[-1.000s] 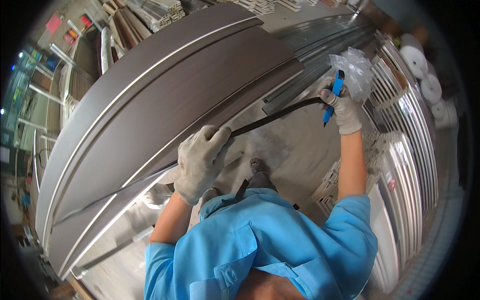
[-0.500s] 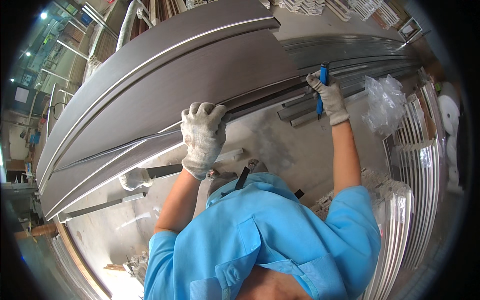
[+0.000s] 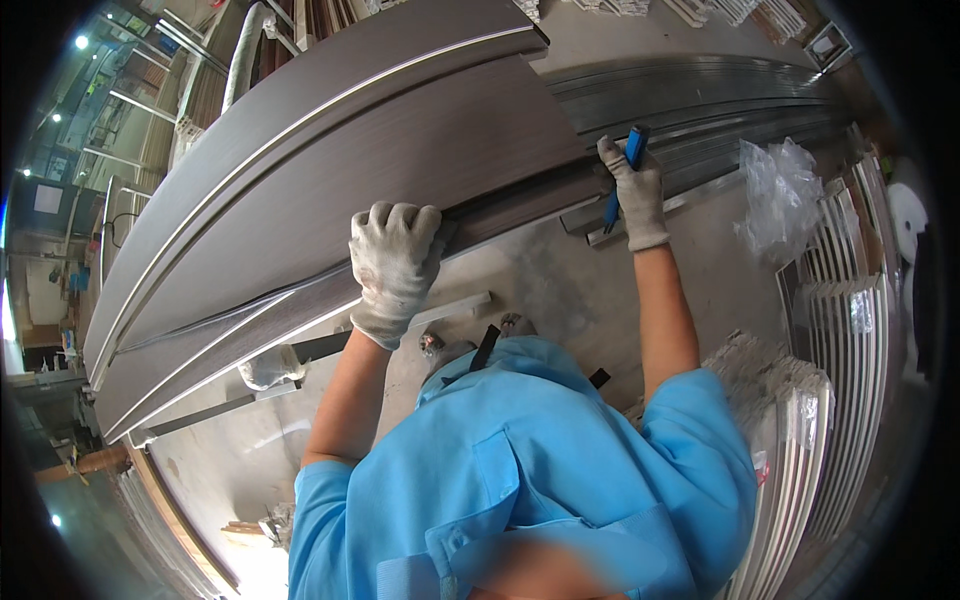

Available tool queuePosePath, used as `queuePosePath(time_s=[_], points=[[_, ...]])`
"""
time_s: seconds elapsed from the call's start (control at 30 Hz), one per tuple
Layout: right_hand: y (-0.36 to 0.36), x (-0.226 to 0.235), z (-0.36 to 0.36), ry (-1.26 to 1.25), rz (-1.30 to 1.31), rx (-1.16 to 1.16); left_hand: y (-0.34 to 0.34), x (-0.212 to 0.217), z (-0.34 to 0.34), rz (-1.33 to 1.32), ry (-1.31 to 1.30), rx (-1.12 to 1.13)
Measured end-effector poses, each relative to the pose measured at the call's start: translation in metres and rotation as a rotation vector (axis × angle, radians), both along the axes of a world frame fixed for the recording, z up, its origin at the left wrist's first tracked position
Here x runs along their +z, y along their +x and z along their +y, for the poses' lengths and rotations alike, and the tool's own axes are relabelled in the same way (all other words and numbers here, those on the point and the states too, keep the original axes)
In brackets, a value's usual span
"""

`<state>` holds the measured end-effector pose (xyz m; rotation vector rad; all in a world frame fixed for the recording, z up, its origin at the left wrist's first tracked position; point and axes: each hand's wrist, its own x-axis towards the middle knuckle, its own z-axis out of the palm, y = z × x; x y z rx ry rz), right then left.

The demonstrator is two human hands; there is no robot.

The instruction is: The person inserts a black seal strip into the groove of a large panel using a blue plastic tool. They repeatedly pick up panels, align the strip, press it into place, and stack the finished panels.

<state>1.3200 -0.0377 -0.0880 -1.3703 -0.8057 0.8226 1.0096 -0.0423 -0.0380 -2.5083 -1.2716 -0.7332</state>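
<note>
My left hand [image 3: 393, 262], in a whitish work glove, has its fingers curled over the near edge of a long brownish-grey panel [image 3: 520, 215]. The glove hides exactly what lies under those fingers. In my gloved right hand [image 3: 638, 200] is a slim blue pen-shaped tool [image 3: 636, 146] with a dark lower tip; I cannot tell whether it is a marker or a cutter. This hand is closed around it beside the panel's right end. A wider panel [image 3: 470, 120] of the same colour lies beyond, with a pale line along it.
Dark grey metal profiles [image 3: 700, 95] lie at the far right. Crumpled clear plastic [image 3: 783, 195] sits beside stacked white frame pieces [image 3: 850, 320]. A wrapped profile end [image 3: 270, 368] shows under the panels at left. Racks of long boards [image 3: 205, 115] stand at the far left.
Both hands have moved slightly left in the picture. The blue tool has tilted more, and my right hand has come closer to the panel's right end.
</note>
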Motion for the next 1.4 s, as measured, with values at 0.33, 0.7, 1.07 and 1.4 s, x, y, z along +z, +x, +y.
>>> queuePosePath(time_s=[0.33, 0.7, 1.07, 1.4], points=[[-0.011, -0.008, 0.003, 0.013, 0.117, -0.104, 0.054, 0.017, 0.051, 0.070, -0.105, -0.360], [-0.014, 0.004, -0.003, 0.029, 0.200, -0.060, 0.116, 0.033, 0.094, 0.256, -0.283, -0.588], [-0.017, 0.002, 0.001, 0.111, 0.235, -0.063, 0.135, 0.021, 0.101, 0.156, -0.282, -0.657], [-0.014, -0.003, 0.010, 0.096, 0.291, -0.041, 0.153, 0.020, 0.089, 0.143, -0.354, -0.544]])
